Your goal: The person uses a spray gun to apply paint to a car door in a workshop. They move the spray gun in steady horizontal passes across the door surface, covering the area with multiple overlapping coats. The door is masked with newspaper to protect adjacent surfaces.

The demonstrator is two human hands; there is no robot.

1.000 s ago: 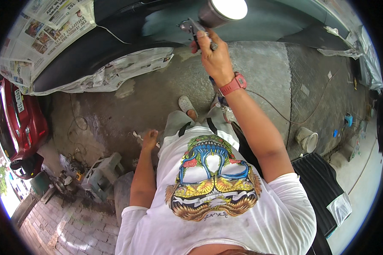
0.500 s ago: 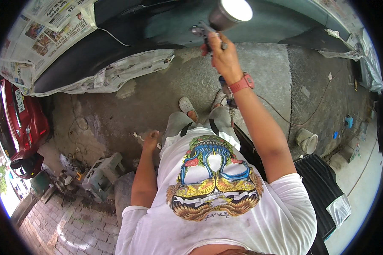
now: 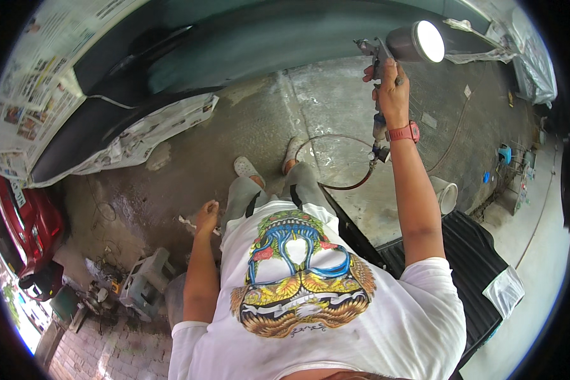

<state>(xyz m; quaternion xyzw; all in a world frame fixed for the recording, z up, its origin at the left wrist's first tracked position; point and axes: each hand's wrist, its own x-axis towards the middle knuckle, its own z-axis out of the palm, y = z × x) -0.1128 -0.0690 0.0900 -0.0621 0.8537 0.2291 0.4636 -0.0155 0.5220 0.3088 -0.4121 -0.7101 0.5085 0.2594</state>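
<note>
Head camera view: at far left, a red car (image 3: 28, 218) stands below newspaper sheets (image 3: 12, 111) that mask part of a long, dark body panel (image 3: 228, 54), whose surface shows a broad grey-green sheen as it curves across the top of the scene. A grey plastic stool (image 3: 147, 282) sits on the ground at lower left. To its right, the person's left hand (image 3: 206, 218) hangs low beside the thigh, its fingers loosely curled; whether they grasp the whitish strip (image 3: 187, 223) seen right by them cannot be told. Pale clogs (image 3: 247, 170) rest on the grimy concrete floor (image 3: 234, 130), above a white T-shirt (image 3: 348, 320) with a colourful print. Right of the feet, a dark hose (image 3: 354, 185) bends up to a fitting with a gauge (image 3: 381, 153) under a spray gun (image 3: 381, 56), which is raised off the floor near the panel's right-hand stretch, nozzle pointing left, its dark cup (image 3: 401, 43) tilted with a bright white end to the right. The right hand (image 3: 394, 95) is clenched around the gun's handle, a red wristwatch (image 3: 404, 132) just below. Farther right are a pale bucket (image 3: 446, 195), a black ribbed sheet (image 3: 478, 259) and silvery plastic wrap (image 3: 535, 76)
</note>
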